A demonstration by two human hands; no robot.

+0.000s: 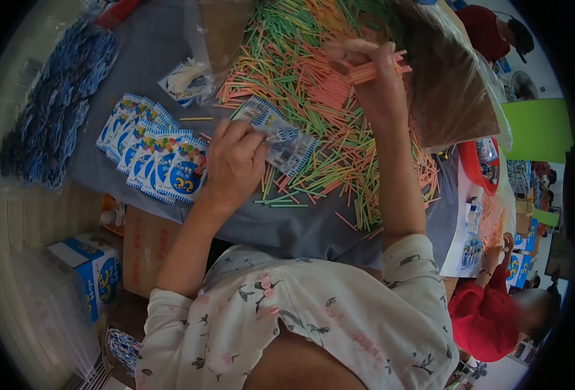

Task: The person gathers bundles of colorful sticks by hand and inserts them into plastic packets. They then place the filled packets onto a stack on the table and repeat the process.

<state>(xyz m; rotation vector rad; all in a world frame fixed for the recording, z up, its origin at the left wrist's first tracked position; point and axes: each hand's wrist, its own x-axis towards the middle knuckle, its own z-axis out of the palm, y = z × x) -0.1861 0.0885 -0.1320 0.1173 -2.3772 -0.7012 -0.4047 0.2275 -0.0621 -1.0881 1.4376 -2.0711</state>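
Observation:
Curled fingers of my left hand (237, 161) rest at the near-left side of a clear, blue-printed plastic packet (290, 151) and grip it; the fingertips are partly hidden. Raised over the table, my right hand (380, 81) is closed around a small bundle of pink sticks (364, 73). Below and beyond it spreads a large heap of thin pink, green, yellow and orange sticks (326, 84). To the left of my left hand, several printed blue and white packets (187, 170) lie overlapping in rows.
A pile of blue wrappers (60, 97) fills the far left. Cardboard under plastic film (453, 91) stands right of the heap. Another opened packet (187, 81) lies behind the rows. Below left is a blue-white carton (96, 276). At right, a person in red (485, 322) works.

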